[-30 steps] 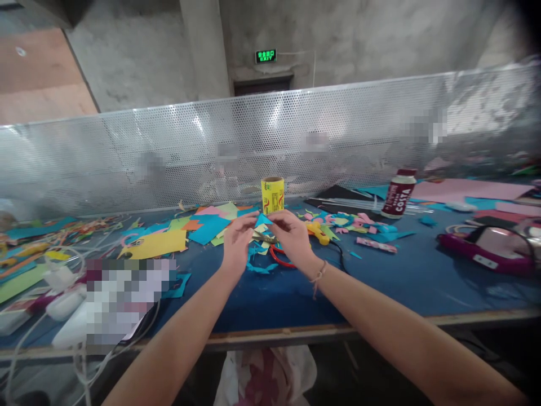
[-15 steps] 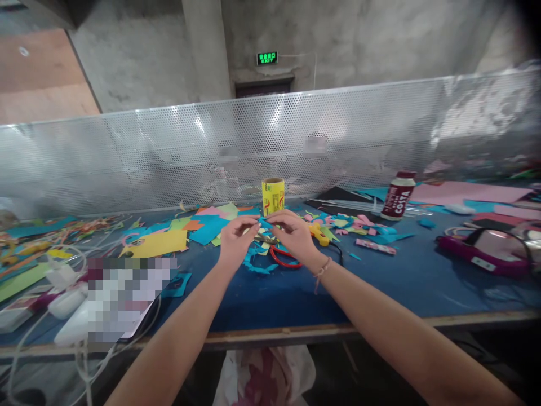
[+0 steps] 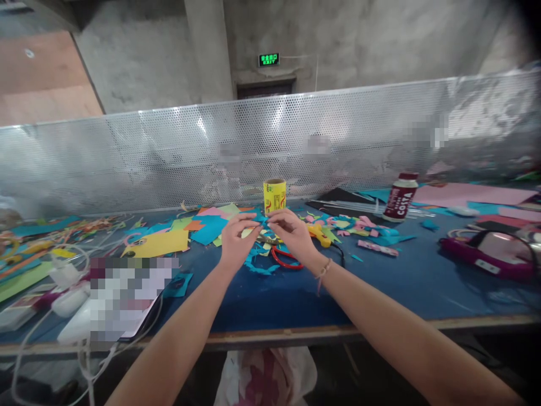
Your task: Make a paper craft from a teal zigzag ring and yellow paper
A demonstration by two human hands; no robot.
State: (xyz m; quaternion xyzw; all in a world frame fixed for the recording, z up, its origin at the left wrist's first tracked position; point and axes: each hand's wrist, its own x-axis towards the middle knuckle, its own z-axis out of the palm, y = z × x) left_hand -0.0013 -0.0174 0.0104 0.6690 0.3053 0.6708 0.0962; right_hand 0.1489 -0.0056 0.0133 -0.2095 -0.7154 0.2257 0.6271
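Above the table's middle, my left hand (image 3: 239, 241) and my right hand (image 3: 291, 232) face each other with fingertips pinched. Between them is a small piece of blue paper (image 3: 262, 219), partly hidden by the fingers. Both hands appear to grip it. Just below my right hand lie the red handles of scissors (image 3: 286, 258); the blades are mostly covered by paper scraps and the hand. Curled blue paper scraps (image 3: 262, 267) lie under the hands. Right behind the fingertips a yellow-wrapped roll (image 3: 274, 195) stands upright.
A yellow tool with a black cord (image 3: 320, 234) lies right of my hands. Coloured paper sheets (image 3: 158, 243) and scraps spread leftward. White cables and a blurred-out flat item sit front left. A maroon bottle (image 3: 399, 197) and purple object (image 3: 486, 256) stand right. A perforated metal screen (image 3: 169, 158) borders the back.
Both hands stay at the same place over the table, with only slight finger movement around the blue paper. The whole view has shifted very slightly. Nothing was let go.
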